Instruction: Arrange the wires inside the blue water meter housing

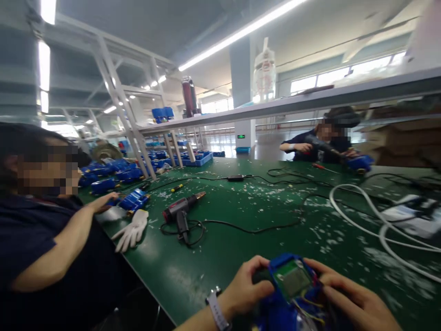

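Note:
Both of my hands grip a blue device [292, 285] with a green circuit board on top and thin coloured wires trailing from it, low in the head view. My left hand [248, 288] wraps its left side, with a wristband on that wrist. Its right side is held by my right hand [347, 299], fingers curled over the edge. The device sits just above the green table [220, 248], near its front edge.
A heat gun [182, 212] with a black cord lies mid-table, a white glove [131, 231] to its left. A seated person at left reaches toward blue units [135, 199]. Another person works at the far right. White cables [365, 225] loop at right; white scraps litter the table.

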{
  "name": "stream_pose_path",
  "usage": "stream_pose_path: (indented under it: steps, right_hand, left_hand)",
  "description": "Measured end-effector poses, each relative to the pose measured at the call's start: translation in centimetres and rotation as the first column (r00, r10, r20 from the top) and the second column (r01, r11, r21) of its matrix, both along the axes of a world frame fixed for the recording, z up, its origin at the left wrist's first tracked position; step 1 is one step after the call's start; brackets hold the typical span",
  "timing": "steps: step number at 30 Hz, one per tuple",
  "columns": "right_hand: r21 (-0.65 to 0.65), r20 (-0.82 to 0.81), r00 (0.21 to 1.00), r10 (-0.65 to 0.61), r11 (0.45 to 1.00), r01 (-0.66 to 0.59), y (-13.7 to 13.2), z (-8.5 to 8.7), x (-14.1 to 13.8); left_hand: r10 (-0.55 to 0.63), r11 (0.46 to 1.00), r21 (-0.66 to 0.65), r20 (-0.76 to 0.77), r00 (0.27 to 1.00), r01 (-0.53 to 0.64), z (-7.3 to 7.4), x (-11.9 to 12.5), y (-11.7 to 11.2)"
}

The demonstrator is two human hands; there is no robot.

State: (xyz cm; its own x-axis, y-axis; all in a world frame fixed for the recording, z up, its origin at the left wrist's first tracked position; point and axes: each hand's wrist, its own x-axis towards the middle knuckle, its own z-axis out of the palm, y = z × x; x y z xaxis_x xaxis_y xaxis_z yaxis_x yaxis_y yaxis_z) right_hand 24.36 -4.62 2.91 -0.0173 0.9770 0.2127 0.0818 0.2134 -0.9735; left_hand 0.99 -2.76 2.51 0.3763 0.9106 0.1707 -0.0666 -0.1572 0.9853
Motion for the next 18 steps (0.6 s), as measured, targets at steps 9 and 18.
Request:
stream_pose_path:
  steps: [9,18]
  right_hand:
    - [-0.054,-0.167,0.971,0.169,0.982,-0.180,-0.1,2.1,0.1]
    - [0.002,-0.150,0.978,0.146,0.989,-0.147,-1.5,1.7,0.4]
  left_hand:
    - [0.037,0.997,-0.078,0.202,0.979,-0.022,2.5,2.2,-2.6]
    - [0.104,0.977,-0.211,0.294,0.950,-0.042,3.4,4.4,-3.3]
